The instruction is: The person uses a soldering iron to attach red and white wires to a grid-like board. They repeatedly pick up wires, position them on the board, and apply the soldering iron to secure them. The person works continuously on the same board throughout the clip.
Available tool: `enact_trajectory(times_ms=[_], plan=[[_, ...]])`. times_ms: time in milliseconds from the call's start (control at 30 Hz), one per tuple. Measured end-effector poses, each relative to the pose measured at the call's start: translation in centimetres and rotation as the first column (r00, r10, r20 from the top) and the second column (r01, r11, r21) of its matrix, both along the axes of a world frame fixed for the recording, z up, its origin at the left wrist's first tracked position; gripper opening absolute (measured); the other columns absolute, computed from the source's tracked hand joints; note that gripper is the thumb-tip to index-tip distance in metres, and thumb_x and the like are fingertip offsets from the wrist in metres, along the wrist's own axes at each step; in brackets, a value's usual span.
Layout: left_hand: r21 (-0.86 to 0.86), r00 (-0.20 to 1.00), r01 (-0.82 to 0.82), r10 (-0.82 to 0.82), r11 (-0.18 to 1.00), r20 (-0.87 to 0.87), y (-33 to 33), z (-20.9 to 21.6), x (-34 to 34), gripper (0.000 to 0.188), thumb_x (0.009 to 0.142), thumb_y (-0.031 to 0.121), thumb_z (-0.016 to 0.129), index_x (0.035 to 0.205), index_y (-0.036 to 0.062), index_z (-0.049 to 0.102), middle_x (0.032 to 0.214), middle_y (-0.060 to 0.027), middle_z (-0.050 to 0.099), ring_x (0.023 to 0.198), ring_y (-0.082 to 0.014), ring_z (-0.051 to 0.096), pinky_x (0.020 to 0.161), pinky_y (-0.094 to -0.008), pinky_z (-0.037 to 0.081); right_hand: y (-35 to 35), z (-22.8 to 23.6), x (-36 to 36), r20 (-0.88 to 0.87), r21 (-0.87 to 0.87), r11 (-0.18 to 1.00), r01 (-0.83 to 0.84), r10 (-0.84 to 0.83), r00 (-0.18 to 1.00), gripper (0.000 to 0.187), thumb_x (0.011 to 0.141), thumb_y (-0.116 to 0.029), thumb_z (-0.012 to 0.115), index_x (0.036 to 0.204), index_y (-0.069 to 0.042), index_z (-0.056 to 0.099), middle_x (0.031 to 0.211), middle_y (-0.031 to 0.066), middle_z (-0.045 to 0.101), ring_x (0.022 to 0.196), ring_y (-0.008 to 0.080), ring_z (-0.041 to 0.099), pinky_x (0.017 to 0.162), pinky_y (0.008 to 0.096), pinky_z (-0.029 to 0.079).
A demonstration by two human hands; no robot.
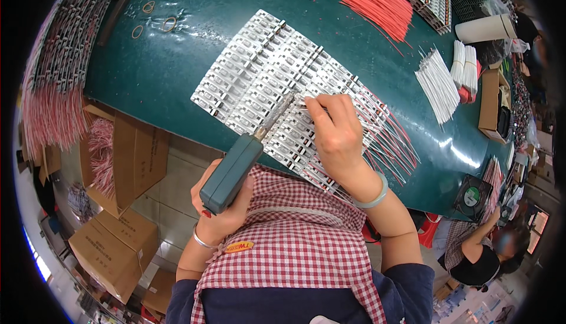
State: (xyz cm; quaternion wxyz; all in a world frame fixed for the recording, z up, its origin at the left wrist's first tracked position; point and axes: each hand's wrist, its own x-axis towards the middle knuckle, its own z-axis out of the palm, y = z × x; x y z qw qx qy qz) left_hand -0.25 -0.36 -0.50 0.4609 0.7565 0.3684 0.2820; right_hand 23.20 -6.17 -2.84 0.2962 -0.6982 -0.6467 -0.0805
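Right fingers (316, 110): pinched together; item held, unclear.
Left hand (229, 219): closed around tool (233, 170).
White parts (277, 76): rowed on table (147, 70), beneath tool tip (275, 113).
Risk: slipping tip, if hot, could burn fingertips.

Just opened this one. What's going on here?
A person's left hand grips a dark green, gun-shaped tool, its slender front end reaching over rows of small white rectangular modules laid out on a green tabletop. The right hand has its fingertips down at the modules near that end; whether they pinch a wire is too small to tell. Thin red and white wires trail off the modules' right side.
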Motion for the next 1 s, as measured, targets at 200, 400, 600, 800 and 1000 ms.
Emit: enact_trajectory(times_ms=[200, 400, 600, 800, 1000], plan=[[-0.029, 0.999, -0.027, 0.028, 0.999, 0.028, -0.2, -0.1, -0.3, 0.023, 0.071, -0.005, 0.073, 0.093, -0.0060, 0.067, 0.091, -0.0148, 0.068, 0.074, -0.0218, 0.067, 0.065, -0.0279, 0.053, -0.5, 0.4, -0.7, -0.009, 0.036, 0.999, 0.012, -0.012, 1.000, 0.035, 0.066, 0.003, 0.062, 0.100, 0.008, 0.064, 0.089, 0.0123, 0.059, 0.079, 0.0261, 0.056, 0.063, 0.0339, 0.048], [-0.039, 1.000, -0.003, 0.003, 0.999, -0.001, -0.3, 0.1, -0.5, 0.024, 0.072, -0.006, 0.072, 0.095, -0.0065, 0.067, 0.093, -0.0152, 0.067, 0.076, -0.0214, 0.067, 0.067, -0.0278, 0.053, -0.5, -0.1, -0.9, -0.003, 0.010, 1.000, 0.023, -0.023, 1.000, 0.034, 0.066, 0.003, 0.062, 0.100, 0.007, 0.065, 0.089, 0.0119, 0.059, 0.079, 0.0256, 0.056, 0.063, 0.0338, 0.048], [-0.049, 0.999, 0.023, -0.025, 0.999, -0.032, -0.5, -0.1, -0.8, 0.023, 0.073, -0.007, 0.071, 0.096, -0.0065, 0.066, 0.093, -0.0149, 0.067, 0.078, -0.0212, 0.066, 0.069, -0.0280, 0.052, -0.5, -0.3, -1.0, 0.021, -0.007, 1.000, 0.027, -0.027, 0.999, 0.034, 0.067, 0.002, 0.062, 0.100, 0.007, 0.064, 0.090, 0.0116, 0.058, 0.079, 0.0252, 0.056, 0.064, 0.0341, 0.048], [-0.090, 0.998, 0.019, -0.024, 0.996, -0.057, -0.4, 0.2, -0.6, 0.021, 0.074, -0.006, 0.071, 0.094, -0.0049, 0.065, 0.090, -0.0131, 0.066, 0.077, -0.0200, 0.065, 0.069, -0.0272, 0.051, -0.4, -0.2, -1.1, 0.031, -0.012, 1.000, 0.022, -0.021, 0.999, 0.032, 0.069, 0.001, 0.061, 0.100, 0.007, 0.064, 0.089, 0.0113, 0.058, 0.078, 0.0251, 0.055, 0.064, 0.0342, 0.047], [-0.053, 0.999, 0.020, -0.023, 0.998, -0.045, -0.4, 0.1, -0.6, 0.018, 0.074, -0.005, 0.071, 0.091, -0.0038, 0.065, 0.087, -0.0122, 0.065, 0.073, -0.0199, 0.064, 0.065, -0.0277, 0.051, -0.4, -0.3, -1.1, 0.051, -0.014, 1.000, 0.023, -0.022, 0.998, 0.031, 0.069, 0.000, 0.061, 0.099, 0.007, 0.064, 0.089, 0.0114, 0.057, 0.078, 0.0251, 0.055, 0.064, 0.0341, 0.047]])
